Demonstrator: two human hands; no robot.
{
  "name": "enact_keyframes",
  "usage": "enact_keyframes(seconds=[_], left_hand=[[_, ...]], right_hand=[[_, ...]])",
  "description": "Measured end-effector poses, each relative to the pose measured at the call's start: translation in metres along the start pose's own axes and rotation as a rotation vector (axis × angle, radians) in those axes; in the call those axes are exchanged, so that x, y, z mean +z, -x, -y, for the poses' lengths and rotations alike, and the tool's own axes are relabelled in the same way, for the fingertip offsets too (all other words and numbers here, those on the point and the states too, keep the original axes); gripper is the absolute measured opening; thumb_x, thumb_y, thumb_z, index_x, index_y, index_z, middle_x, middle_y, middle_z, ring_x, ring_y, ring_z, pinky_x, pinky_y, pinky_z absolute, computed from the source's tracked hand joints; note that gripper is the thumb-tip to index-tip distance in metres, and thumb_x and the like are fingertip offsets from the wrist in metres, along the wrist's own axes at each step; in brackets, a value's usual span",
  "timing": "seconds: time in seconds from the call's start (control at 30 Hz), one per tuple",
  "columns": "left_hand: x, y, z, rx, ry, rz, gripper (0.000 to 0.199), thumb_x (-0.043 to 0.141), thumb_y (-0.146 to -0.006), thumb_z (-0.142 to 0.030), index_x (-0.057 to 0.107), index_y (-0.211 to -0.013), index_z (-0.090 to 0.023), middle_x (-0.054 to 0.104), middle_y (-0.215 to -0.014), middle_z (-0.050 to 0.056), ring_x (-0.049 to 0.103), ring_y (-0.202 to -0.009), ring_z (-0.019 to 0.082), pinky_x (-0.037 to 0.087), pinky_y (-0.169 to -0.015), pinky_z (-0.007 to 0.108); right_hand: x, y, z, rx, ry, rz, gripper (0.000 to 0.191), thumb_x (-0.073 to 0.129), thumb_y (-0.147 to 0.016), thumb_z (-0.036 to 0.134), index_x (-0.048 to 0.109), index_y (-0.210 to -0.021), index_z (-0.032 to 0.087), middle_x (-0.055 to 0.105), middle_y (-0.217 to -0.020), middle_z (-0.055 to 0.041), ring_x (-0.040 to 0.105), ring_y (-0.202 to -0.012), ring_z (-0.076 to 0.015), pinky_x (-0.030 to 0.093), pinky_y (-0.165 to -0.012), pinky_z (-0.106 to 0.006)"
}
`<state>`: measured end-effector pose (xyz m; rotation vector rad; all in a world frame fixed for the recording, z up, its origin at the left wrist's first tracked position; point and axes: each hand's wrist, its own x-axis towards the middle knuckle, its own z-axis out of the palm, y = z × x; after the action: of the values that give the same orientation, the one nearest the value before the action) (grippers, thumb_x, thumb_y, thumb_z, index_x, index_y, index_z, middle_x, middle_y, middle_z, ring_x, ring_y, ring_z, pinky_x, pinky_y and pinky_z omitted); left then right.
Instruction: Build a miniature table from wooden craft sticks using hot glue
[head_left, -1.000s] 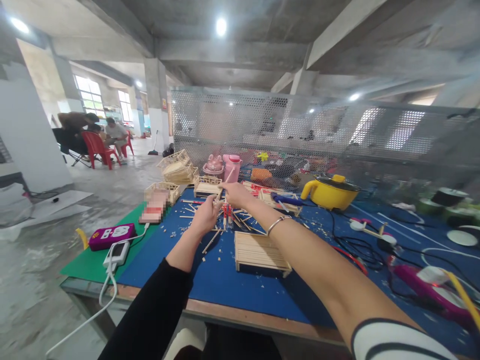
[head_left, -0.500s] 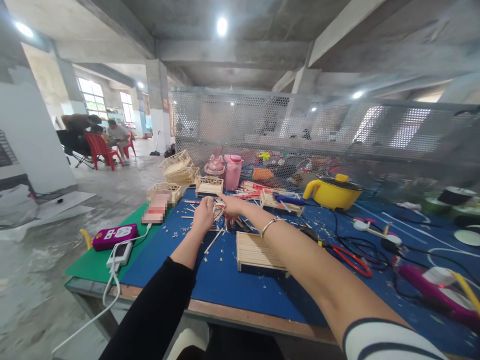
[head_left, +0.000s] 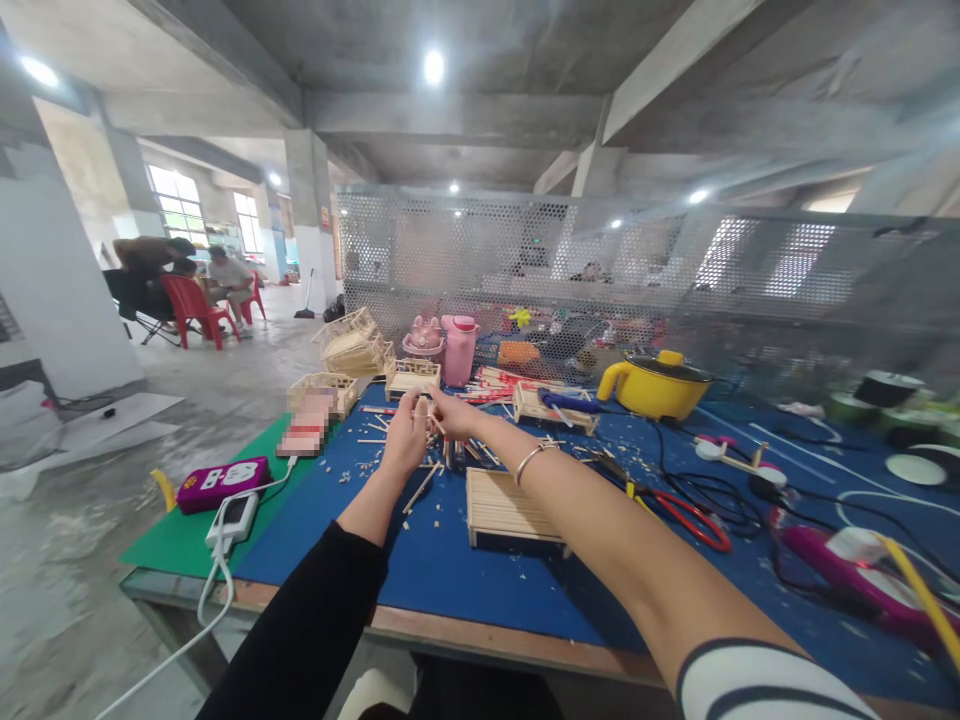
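My left hand [head_left: 405, 440] is closed in a pinch, its fingertips raised above a scatter of thin wooden sticks [head_left: 421, 490]. Close against it, my right hand [head_left: 454, 412] also has its fingers pinched together. What looks like a short pale wooden stick shows between the fingertips; its ends are hidden by the fingers. Under my right forearm stands a small slatted wooden bed [head_left: 514, 503], flat side up on short legs. Just behind the hands is another small wooden bed with railings [head_left: 412, 378].
Stacked wooden frames [head_left: 352, 345], a pink bottle [head_left: 459, 352] and red-tipped sticks [head_left: 510, 380] lie behind. To the right are a yellow pot [head_left: 664, 388], red-handled pliers [head_left: 694, 520] and cables. At left sit a phone [head_left: 306, 420] and a purple box [head_left: 223, 484] on the green mat.
My right hand has lifted slightly from the stick pile and drawn closer to my left fingertips. The left fingers have risen a little. The whole view has shifted slightly.
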<state>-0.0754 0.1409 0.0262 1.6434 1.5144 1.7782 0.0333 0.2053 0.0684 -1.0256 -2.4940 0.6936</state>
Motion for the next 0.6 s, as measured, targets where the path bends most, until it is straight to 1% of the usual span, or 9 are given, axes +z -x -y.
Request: enact_keyframes(seconds=[0.07,0.13,0.2,0.27,0.3,0.37,0.47,0.5,0.6], left_hand=[[0.001,0.000,0.001,-0.006,0.022,-0.009,0.039,0.035,-0.094,-0.039,0.051,-0.123,-0.019,0.067,-0.105,0.008,0.064,-0.074,0.015,0.049,-0.074,0.030],[0.001,-0.001,0.000,-0.023,0.033,-0.013,0.040,0.033,-0.094,-0.042,0.056,-0.116,-0.019,0.069,-0.098,0.007,0.064,-0.072,0.016,0.050,-0.071,0.030],[0.002,-0.001,0.001,-0.047,0.035,-0.010,0.043,0.031,-0.094,-0.046,0.061,-0.106,-0.017,0.071,-0.086,0.006,0.064,-0.068,0.016,0.050,-0.068,0.030],[0.002,-0.002,0.002,-0.072,0.029,0.002,0.047,0.029,-0.094,-0.048,0.064,-0.098,-0.016,0.070,-0.076,0.005,0.063,-0.062,0.016,0.049,-0.063,0.029],[0.001,-0.002,0.002,-0.083,0.022,0.008,0.048,0.028,-0.093,-0.049,0.064,-0.094,-0.016,0.069,-0.072,0.005,0.063,-0.060,0.016,0.049,-0.062,0.028],[0.000,-0.002,0.004,-0.103,-0.003,0.011,0.050,0.028,-0.093,-0.050,0.065,-0.089,-0.017,0.068,-0.069,0.005,0.063,-0.060,0.017,0.048,-0.061,0.028],[-0.005,-0.003,0.004,-0.120,-0.068,-0.005,0.047,0.030,-0.092,-0.051,0.064,-0.083,-0.019,0.068,-0.068,0.005,0.064,-0.067,0.020,0.047,-0.065,0.030],[-0.006,-0.003,0.003,-0.119,-0.092,-0.014,0.045,0.031,-0.092,-0.050,0.063,-0.083,-0.019,0.068,-0.070,0.006,0.064,-0.070,0.021,0.047,-0.067,0.030],[-0.010,-0.003,-0.001,-0.106,-0.152,-0.061,0.036,0.035,-0.092,-0.045,0.061,-0.090,-0.020,0.069,-0.080,0.008,0.064,-0.082,0.023,0.045,-0.074,0.032]], right_hand=[[0.001,0.001,0.001,-0.006,0.061,0.031,0.043,0.063,-0.085,0.027,0.049,-0.124,0.015,0.064,-0.103,-0.0065,0.062,-0.086,-0.0178,0.052,-0.076,-0.034],[0.001,0.002,0.003,0.011,0.085,0.048,0.062,0.069,-0.077,0.018,0.040,-0.132,0.015,0.067,-0.089,-0.0029,0.062,-0.077,-0.0156,0.050,-0.069,-0.027],[0.002,0.002,0.004,0.029,0.106,0.050,0.078,0.071,-0.071,0.013,0.031,-0.138,0.016,0.068,-0.089,-0.0015,0.062,-0.078,-0.0150,0.048,-0.068,-0.023],[0.002,0.003,0.005,0.062,0.128,0.052,0.084,0.072,-0.069,0.013,0.027,-0.140,0.018,0.068,-0.095,-0.0020,0.062,-0.083,-0.0153,0.047,-0.069,-0.021],[0.001,0.004,0.006,0.087,0.142,0.060,0.084,0.072,-0.069,0.013,0.027,-0.140,0.019,0.068,-0.096,-0.0023,0.063,-0.084,-0.0157,0.047,-0.070,-0.021],[-0.002,0.006,0.006,0.157,0.181,0.087,0.076,0.071,-0.072,0.014,0.032,-0.137,0.019,0.068,-0.098,-0.0039,0.063,-0.084,-0.0169,0.049,-0.071,-0.024],[-0.010,0.007,0.005,0.286,0.250,0.135,0.044,0.063,-0.085,0.026,0.049,-0.125,0.017,0.062,-0.111,-0.0080,0.062,-0.093,-0.0194,0.052,-0.079,-0.035],[-0.011,0.007,0.004,0.330,0.268,0.156,0.037,0.059,-0.088,0.030,0.052,-0.121,0.017,0.059,-0.116,-0.0085,0.061,-0.097,-0.0202,0.052,-0.081,-0.039],[-0.011,0.008,0.003,0.465,0.301,0.263,0.033,0.055,-0.090,0.034,0.055,-0.118,0.016,0.057,-0.120,-0.0086,0.059,-0.101,-0.0211,0.051,-0.084,-0.042]])
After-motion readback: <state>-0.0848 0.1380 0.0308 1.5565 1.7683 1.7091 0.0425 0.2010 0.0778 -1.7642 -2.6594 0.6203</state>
